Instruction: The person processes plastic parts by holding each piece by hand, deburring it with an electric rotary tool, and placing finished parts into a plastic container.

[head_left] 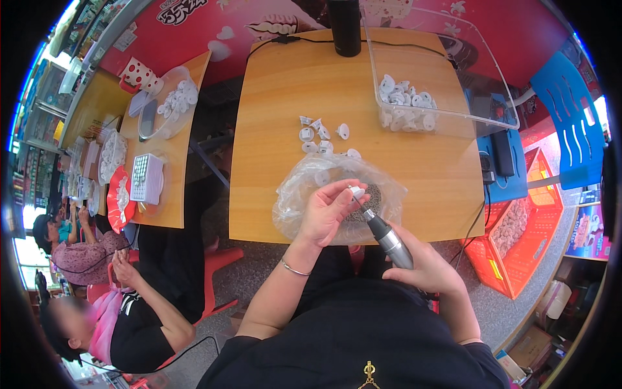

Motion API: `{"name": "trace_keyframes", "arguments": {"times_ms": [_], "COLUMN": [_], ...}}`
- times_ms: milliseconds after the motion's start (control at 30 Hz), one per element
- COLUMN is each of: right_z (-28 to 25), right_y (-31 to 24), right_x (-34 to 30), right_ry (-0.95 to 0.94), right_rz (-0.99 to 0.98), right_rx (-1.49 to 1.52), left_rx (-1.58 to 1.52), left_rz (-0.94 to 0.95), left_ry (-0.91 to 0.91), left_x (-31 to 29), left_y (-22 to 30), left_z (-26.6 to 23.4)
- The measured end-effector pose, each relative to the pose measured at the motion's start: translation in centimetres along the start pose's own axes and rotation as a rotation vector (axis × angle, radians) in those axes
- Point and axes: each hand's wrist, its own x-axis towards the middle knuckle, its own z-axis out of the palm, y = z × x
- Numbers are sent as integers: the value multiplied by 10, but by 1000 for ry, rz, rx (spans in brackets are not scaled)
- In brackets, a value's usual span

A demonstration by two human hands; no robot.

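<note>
Bold lettering [180,11] on the red wall [223,34]; smaller characters [586,225] on a blue-and-pink poster [588,246]

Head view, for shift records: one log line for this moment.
left hand: holds white part | right hand: holds black-and-silver tool, tip at part | nearby: clear plastic bag

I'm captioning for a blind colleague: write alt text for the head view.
A person's right hand holds a silver-and-black handheld tool, pointed at a small white part in the left hand, over a clear plastic bag on a wooden table. Beyond, more white parts lie loose and in a clear bin.
</note>
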Motion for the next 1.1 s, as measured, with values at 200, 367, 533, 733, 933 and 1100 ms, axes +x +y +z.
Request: {"name": "trace_keyframes", "arguments": {"times_ms": [200, 367, 533, 733, 933, 1100], "right_z": [0, -3, -6, -13, -16, -18], "right_y": [3, -3, -3, 1, 3, 7], "right_x": [0, 2, -1, -8, -9, -8], "right_ry": [-12, -28, -37, 10, 32, 21], "right_rz": [21, 39, 58, 110, 114, 120], "right_rx": [16, 48, 118, 220, 303, 321], "left_rx": [18, 22, -6, -74, -120, -115], "left_rz": [6, -5, -43, -84, -114, -125], "left_ry": [-4, -6, 5, 11, 19, 27], "left_x": [0, 0, 0, 2, 4, 6], "left_y": [1, 1, 6, 6, 6, 8], "left_z": [-1, -2, 3, 2, 6, 9]}}
